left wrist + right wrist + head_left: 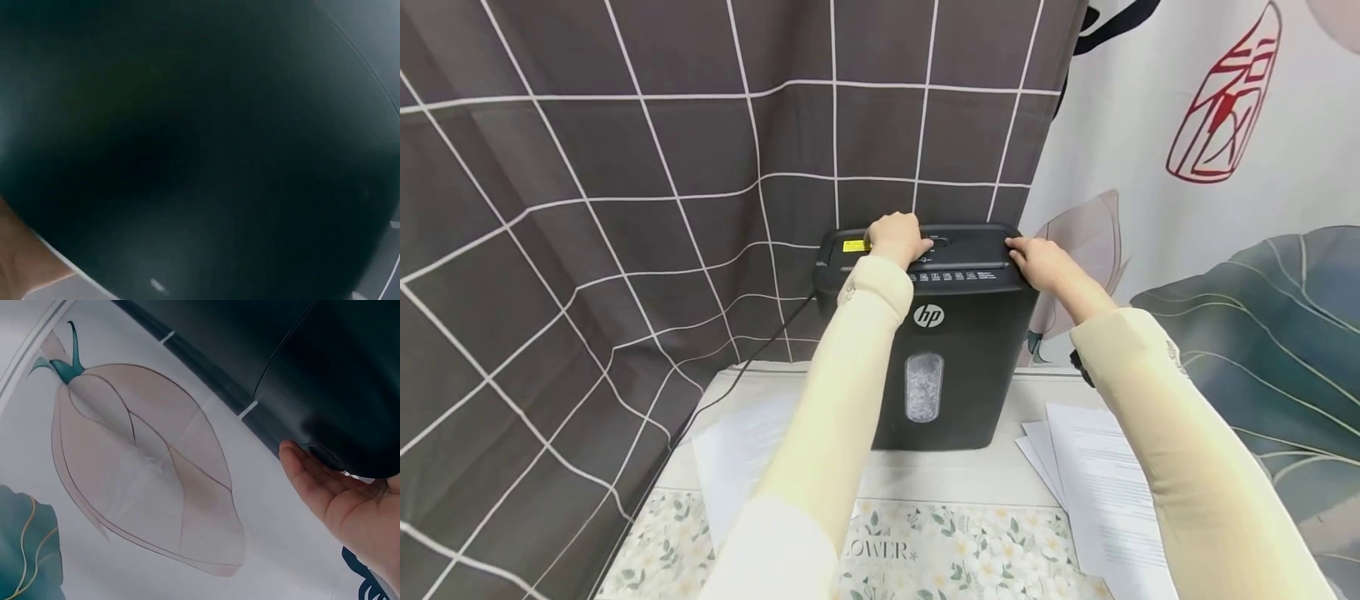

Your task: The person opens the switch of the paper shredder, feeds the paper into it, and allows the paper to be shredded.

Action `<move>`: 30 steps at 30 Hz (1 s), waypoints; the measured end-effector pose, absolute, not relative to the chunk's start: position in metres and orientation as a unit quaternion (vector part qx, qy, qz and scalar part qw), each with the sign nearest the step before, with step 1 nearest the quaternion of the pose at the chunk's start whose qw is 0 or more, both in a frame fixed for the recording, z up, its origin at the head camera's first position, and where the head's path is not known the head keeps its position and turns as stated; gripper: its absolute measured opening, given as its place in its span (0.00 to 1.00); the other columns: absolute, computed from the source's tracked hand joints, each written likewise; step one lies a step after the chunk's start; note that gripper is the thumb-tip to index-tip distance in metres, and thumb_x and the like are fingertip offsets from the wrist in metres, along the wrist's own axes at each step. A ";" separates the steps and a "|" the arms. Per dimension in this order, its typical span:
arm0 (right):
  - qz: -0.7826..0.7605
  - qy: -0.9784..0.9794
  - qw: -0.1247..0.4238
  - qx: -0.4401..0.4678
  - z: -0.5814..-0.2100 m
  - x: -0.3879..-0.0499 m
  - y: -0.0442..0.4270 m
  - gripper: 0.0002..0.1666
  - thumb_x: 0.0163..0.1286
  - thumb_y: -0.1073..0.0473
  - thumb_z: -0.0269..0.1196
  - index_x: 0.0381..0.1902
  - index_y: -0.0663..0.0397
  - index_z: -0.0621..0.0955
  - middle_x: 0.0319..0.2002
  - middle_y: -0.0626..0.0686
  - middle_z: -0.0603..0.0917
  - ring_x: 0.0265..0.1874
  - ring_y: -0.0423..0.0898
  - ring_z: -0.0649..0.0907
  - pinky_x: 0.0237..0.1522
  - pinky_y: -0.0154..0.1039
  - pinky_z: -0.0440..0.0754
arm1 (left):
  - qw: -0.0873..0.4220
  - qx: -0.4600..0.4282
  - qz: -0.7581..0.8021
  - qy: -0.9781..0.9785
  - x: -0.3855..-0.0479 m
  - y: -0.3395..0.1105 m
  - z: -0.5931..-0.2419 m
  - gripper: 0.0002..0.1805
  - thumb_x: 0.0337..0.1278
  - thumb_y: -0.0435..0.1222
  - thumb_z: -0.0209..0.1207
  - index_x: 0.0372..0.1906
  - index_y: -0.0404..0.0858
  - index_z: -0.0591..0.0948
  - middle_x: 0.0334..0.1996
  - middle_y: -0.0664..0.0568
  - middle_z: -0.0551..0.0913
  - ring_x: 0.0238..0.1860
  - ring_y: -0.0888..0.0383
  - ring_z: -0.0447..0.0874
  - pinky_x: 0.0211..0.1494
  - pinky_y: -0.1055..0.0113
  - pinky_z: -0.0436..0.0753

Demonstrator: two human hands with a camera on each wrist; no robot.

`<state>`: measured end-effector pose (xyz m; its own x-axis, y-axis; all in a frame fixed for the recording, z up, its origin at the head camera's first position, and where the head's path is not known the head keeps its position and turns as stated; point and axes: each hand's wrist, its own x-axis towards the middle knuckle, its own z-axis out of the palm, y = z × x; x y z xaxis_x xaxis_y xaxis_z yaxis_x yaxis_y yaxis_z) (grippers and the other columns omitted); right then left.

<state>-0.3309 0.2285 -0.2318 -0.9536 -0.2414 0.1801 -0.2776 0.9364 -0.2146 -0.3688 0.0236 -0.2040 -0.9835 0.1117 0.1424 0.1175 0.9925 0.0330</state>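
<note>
Dark checked curtain [685,167] behind, white floral curtain [1210,217] toward 2 o'clock, pale tabletop [925,475] below.

Head cam: black HP shredder [970,367] stands upright on the tabletop, approx. 12 o'clock from me, long axis of its top running 9 to 3 o'clock. Both hands are on that top. My L hand [895,237] sits a bit to the 9 o'clock side of its middle, thumb out to 3; other fingers hidden, so can't tell if they grip. My R hand [1039,262] is at the 3 o'clock end, fingers bent over the rim & gripping it. Shredder's bulk lies at 6 o'clock from L fingers, approx. 8 from R ones. L hand's nearer the mid, R hand's at the edge; that 9–3 line between them is prob. what counts. Papers at 8 [737,450] and 4 o'clock [1101,483]; cord [745,364] trails to 8.

L wrist cam: mostly shredder, v. dark & blurry, bit of hand at 8; fingers n/a.

R wrist cam: hand at 4 o'clock, fingers against the rim, dark body toward 1.
</note>
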 end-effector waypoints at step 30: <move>0.107 -0.981 0.098 0.130 -0.231 -0.328 0.229 0.24 0.74 0.64 0.43 0.63 0.71 0.66 0.58 0.75 0.69 0.56 0.73 0.71 0.58 0.63 0.68 | -0.031 0.078 -0.003 -0.997 -0.383 0.054 -0.208 0.27 0.72 0.52 0.36 0.69 0.47 0.64 0.70 0.53 0.64 0.72 0.51 0.58 0.72 0.56 0.60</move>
